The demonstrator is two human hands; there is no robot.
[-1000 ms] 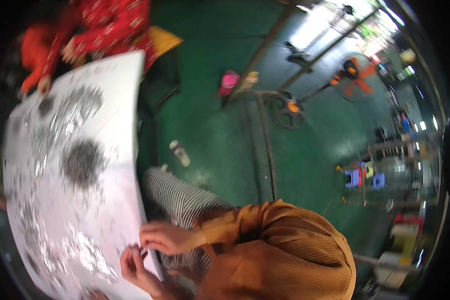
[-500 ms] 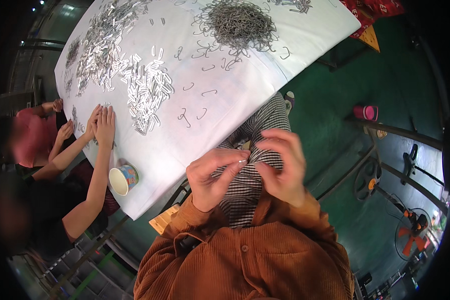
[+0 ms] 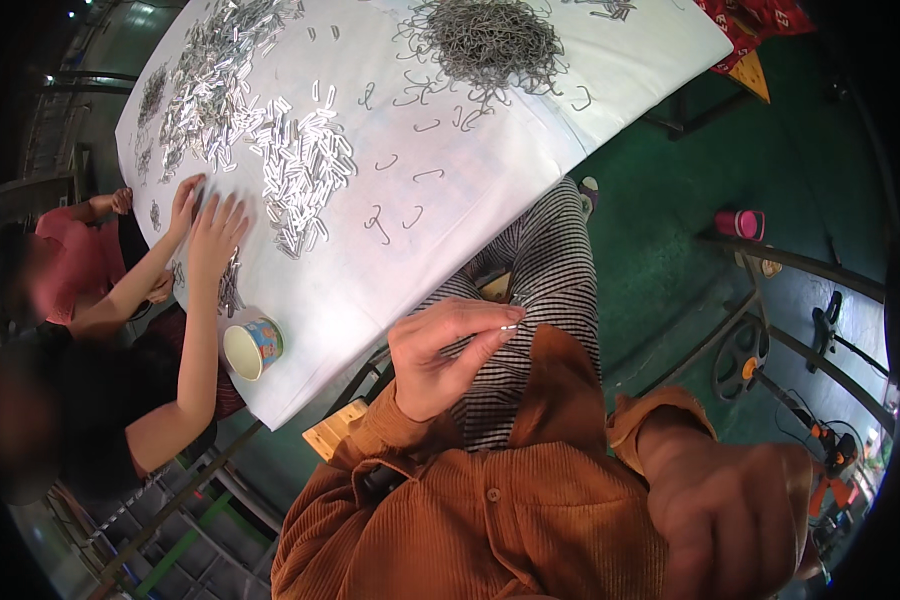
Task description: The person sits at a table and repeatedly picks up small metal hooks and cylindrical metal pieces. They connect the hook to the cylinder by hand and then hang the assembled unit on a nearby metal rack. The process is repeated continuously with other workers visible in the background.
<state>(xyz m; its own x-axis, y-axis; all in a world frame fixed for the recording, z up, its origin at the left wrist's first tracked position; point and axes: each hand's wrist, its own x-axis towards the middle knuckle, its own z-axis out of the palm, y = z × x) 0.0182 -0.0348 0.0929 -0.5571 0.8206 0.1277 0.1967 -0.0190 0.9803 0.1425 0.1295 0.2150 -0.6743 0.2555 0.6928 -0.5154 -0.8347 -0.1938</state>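
Above my lap, my left hand (image 3: pixel 436 352) pinches a small shiny metal piece (image 3: pixel 511 326) between thumb and forefinger; most of it is hidden by the fingertips. Low on the right, beside my brown jacket, is my right hand (image 3: pixel 725 515). Its fingers are curled in, and whatever they may hold is out of sight. On the white-covered table (image 3: pixel 340 285) lie a heap of narrow silvery metal pieces (image 3: pixel 308 170) and a dark tangle of bent wire hooks (image 3: pixel 490 45). Several loose hooks (image 3: pixel 428 175) are scattered between the heaps and the near edge.
A paper cup (image 3: pixel 253 348) stands at the table's near left corner. Beside it, a co-worker's hands (image 3: pixel 215 240) reach over the table; another person sits farther left. On the right are a pink container (image 3: pixel 739 224), metal rails (image 3: pixel 800 265) and a fan with orange blades (image 3: pixel 832 490).
My right hand has left my left hand and swung down to the right, its fingers now curled. The left hand keeps its pinch. The co-worker's hands have moved apart.
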